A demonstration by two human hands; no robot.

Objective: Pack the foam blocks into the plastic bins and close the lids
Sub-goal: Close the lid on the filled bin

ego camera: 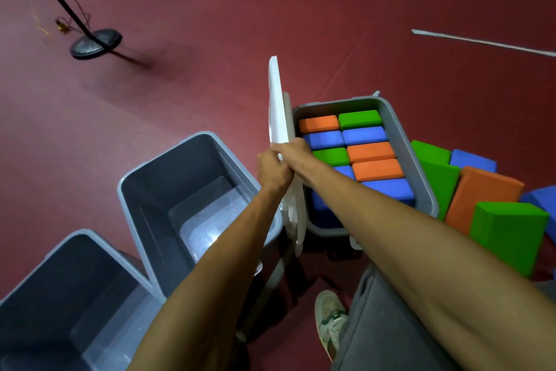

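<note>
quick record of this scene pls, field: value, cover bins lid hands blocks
packed bin: holds orange, green and blue blocks, lid off
lid: white, held on edge between packed bin and middle bin
left hand: grips lid
right hand: grips lid, forearm crossing over packed bin
middle bin: open, no blocks visible
near bin: open, no blocks visible
loose blocks: green, orange, blue, on floor right of packed bin
</note>
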